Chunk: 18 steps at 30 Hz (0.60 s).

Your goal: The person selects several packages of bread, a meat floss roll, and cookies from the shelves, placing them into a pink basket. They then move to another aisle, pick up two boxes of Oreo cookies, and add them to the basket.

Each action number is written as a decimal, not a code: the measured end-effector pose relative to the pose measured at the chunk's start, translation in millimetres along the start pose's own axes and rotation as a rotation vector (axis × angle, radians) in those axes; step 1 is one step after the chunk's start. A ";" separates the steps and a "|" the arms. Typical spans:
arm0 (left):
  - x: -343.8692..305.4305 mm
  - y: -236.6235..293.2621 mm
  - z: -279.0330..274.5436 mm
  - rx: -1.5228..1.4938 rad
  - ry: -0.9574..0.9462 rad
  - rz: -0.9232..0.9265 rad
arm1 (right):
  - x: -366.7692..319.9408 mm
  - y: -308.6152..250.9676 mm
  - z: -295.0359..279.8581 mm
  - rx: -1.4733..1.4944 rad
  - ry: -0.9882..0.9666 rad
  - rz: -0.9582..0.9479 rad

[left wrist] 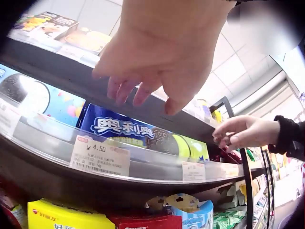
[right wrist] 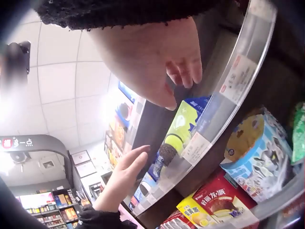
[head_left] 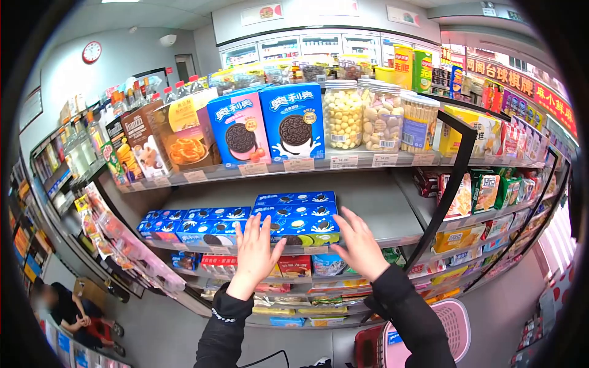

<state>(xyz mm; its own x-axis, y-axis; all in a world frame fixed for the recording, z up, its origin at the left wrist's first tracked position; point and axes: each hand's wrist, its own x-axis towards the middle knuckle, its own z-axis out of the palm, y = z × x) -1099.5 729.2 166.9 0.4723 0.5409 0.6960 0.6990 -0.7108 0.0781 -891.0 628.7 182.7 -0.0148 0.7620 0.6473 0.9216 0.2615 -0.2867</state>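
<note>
A row of blue Oreo cookie boxes point(head_left: 211, 222) lies on the second shelf. At the row's right end, more boxes form a short stack, with a green-ended cookie box point(head_left: 322, 237) at its front. My left hand point(head_left: 257, 248) is raised before the stack's left part, fingers spread and nothing in its grasp. Off the stack's right end, my right hand point(head_left: 359, 244) reaches over the shelf edge, its fingers extended and holding nothing. The left wrist view shows the green-and-blue cookie box point(left wrist: 128, 131) below the left hand, behind the clear shelf lip.
Upright cookie boxes point(head_left: 294, 122) and snack jars point(head_left: 343, 116) stand on the shelf above. A black shelf post point(head_left: 451, 190) rises right of my right hand. Below are lower snack shelves and a pink basket point(head_left: 457, 325). A seated person point(head_left: 70, 316) is at lower left.
</note>
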 end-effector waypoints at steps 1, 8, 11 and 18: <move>2.2 -1.0 4.7 0.025 -0.021 -0.023 | 6.7 2.1 5.0 -0.062 0.006 -0.005; 1.9 -1.6 11.7 0.008 -0.045 0.048 | 13.3 12.9 15.5 -0.116 -0.097 0.001; 3.0 -2.2 11.5 0.015 -0.030 0.060 | 17.8 12.8 13.3 -0.060 -0.062 -0.006; 5.6 -6.7 4.1 0.009 -0.068 0.093 | 27.7 20.8 8.6 0.015 -0.099 -0.009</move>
<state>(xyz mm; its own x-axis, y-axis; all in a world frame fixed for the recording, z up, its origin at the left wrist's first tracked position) -1099.3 738.8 167.3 0.5707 0.5024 0.6495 0.6552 -0.7554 0.0086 -875.5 660.3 188.6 -0.0621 0.8142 0.5772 0.9153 0.2770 -0.2923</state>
